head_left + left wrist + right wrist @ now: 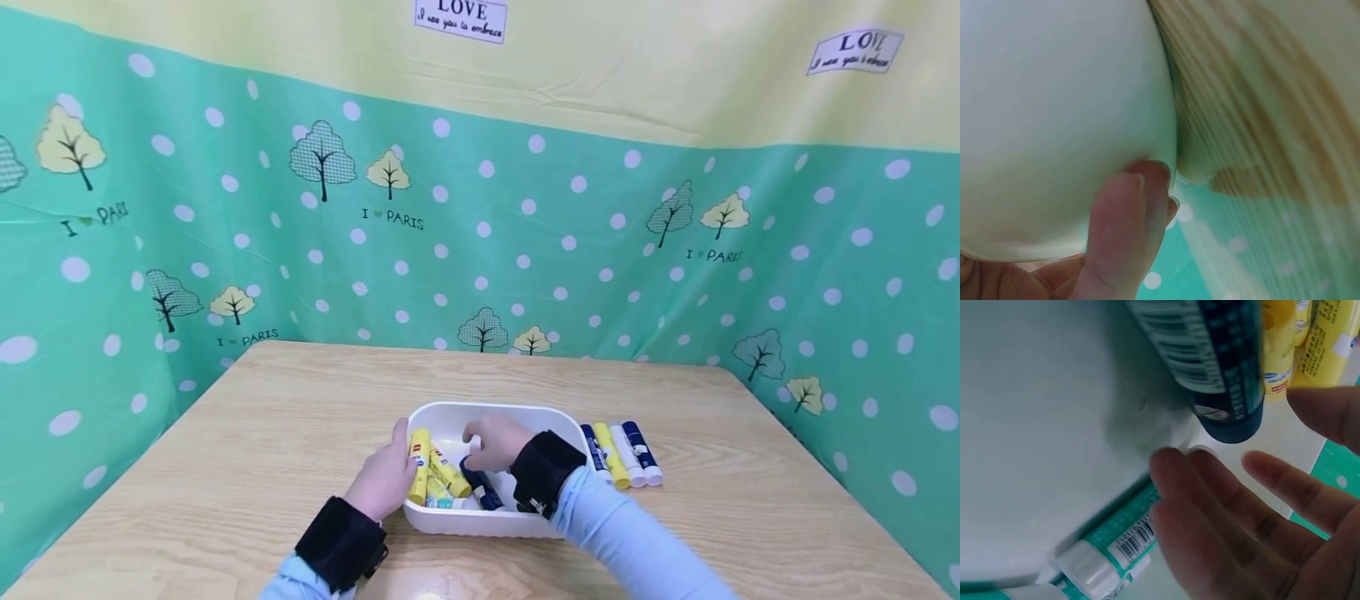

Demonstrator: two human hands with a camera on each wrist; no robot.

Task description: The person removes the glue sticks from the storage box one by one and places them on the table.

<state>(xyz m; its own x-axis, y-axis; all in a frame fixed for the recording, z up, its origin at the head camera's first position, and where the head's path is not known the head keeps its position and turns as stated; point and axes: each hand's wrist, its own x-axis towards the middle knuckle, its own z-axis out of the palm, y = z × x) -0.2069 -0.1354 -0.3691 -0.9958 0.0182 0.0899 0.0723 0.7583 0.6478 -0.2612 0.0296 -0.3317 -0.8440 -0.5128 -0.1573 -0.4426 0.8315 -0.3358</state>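
Observation:
A white plastic bin (487,523) stands on the table with glue sticks inside. My left hand (386,473) holds its left side; in the left wrist view the thumb (1119,225) presses the bin's smooth wall. Inside the bin, my right hand (498,443) reaches down with fingers apart and nothing between them. Close to its fingertips is a dark blue glue stick (1229,375), also seen in the head view. Yellow glue sticks (420,467) lie at the bin's left end. A green glue stick (1125,537) with a white cap lies below the right fingers in the right wrist view.
Right of the bin, several glue sticks lie side by side on the wooden table (315,400): dark blue, a yellow one (612,456), a white one (628,457) and another dark blue one (642,454). A green and yellow curtain (480,225) hangs behind the table.

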